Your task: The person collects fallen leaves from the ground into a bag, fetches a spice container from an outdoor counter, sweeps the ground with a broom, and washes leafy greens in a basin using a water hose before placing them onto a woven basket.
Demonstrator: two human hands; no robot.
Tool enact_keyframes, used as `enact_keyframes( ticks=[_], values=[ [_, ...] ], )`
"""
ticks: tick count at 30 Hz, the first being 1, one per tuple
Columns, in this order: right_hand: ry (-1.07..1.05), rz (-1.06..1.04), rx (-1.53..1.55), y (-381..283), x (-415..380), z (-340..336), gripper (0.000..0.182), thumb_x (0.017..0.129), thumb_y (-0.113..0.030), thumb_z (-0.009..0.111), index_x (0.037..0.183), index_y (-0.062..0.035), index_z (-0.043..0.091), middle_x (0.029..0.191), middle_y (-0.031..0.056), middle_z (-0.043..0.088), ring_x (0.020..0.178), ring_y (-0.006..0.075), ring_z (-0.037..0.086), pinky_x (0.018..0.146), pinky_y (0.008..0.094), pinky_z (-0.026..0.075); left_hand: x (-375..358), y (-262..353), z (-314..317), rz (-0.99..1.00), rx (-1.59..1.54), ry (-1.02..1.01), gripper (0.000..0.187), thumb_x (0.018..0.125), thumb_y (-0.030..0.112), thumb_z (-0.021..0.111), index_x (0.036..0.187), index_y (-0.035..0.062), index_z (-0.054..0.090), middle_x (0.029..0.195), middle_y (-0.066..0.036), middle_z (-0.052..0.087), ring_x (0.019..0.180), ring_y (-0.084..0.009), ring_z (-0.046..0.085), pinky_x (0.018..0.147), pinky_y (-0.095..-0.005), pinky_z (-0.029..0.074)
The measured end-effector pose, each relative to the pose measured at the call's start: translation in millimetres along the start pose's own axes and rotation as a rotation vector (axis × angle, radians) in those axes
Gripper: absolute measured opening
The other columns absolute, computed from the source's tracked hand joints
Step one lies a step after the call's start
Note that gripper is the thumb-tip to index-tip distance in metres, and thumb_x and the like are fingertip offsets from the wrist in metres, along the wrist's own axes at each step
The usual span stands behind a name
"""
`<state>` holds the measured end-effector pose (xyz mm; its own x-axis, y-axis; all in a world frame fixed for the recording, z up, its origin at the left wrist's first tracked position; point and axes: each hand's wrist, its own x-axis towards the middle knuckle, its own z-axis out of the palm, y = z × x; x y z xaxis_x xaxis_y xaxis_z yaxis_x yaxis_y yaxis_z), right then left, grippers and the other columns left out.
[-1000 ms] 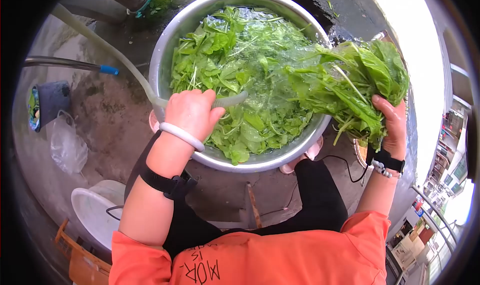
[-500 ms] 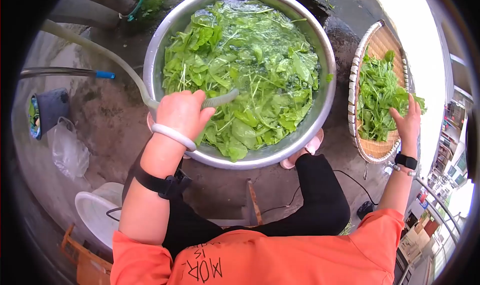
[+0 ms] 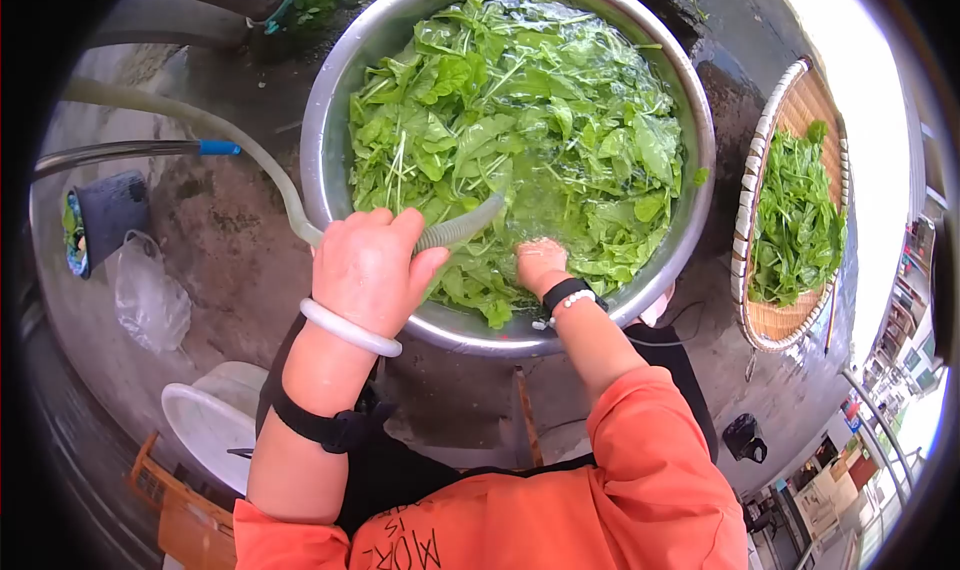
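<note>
A large metal basin (image 3: 707,140) holds water and many green leaves (image 3: 440,90). At its near left rim, my left hand (image 3: 368,265) is wrapped round a ribbed hose (image 3: 455,228), whose end points into the leaves. My right hand (image 3: 542,262) reaches into the water near the basin's near edge; its fingers are partly under water, and whether they hold anything is hidden. To the right, a woven bamboo basket (image 3: 742,260) carries a pile of greens (image 3: 795,210).
A dark bucket (image 3: 115,215) and a clear plastic bag (image 3: 148,295) are on the ground at the left. Below them are a white tub (image 3: 210,420) and an orange chair (image 3: 190,520). A thin cable runs near the basin's lower right.
My right hand has moved left from the greens in the basket into the basin's water. My left hand keeps the hose at the rim. The whole view has shifted slightly.
</note>
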<state>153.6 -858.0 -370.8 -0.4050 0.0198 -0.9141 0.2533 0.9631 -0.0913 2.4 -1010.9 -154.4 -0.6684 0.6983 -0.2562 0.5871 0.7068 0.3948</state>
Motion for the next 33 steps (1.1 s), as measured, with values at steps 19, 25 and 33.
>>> enact_keyframes(
  ticks=[19, 25, 33],
  values=[
    [0.365, 0.124, 1.196, 108, 42, -76, 0.074, 0.062, -0.015, 0.068, 0.124, 0.0052, 0.033, 0.109, 0.0171, 0.054, 0.1, 0.0241, 0.051, 0.087, 0.0309, 0.039, 4, 8, -3, -0.053, 0.005, -0.023, 0.022, 0.064, 0.021, 0.068, 0.07, 0.0054, 0.053, 0.063, -0.01, 0.051, 0.064, -0.0295, 0.052, 0.06, -0.04, 0.041],
    [0.273, -0.319, 1.087, 50, -48, -121, 0.042, 0.065, -0.004, 0.06, 0.106, -0.0012, 0.052, 0.094, 0.0113, 0.059, 0.084, 0.0208, 0.055, 0.077, 0.0298, 0.042, -9, -2, -6, -0.048, -0.006, 0.073, 0.024, 0.062, 0.02, 0.069, 0.071, 0.0046, 0.053, 0.061, -0.012, 0.048, 0.06, -0.032, 0.049, 0.053, -0.0403, 0.039],
    [0.865, -0.428, -0.462, -60, -7, -192, 0.04, 0.073, -0.015, 0.055, 0.112, -0.0233, 0.053, 0.136, 0.012, 0.026, 0.124, 0.0317, 0.026, 0.092, 0.0536, 0.03, -21, -25, -17, -0.137, 0.012, 0.067, 0.024, 0.06, 0.019, 0.069, 0.067, 0.0046, 0.051, 0.061, -0.012, 0.048, 0.061, -0.0319, 0.05, 0.053, -0.0413, 0.039]
  ],
)
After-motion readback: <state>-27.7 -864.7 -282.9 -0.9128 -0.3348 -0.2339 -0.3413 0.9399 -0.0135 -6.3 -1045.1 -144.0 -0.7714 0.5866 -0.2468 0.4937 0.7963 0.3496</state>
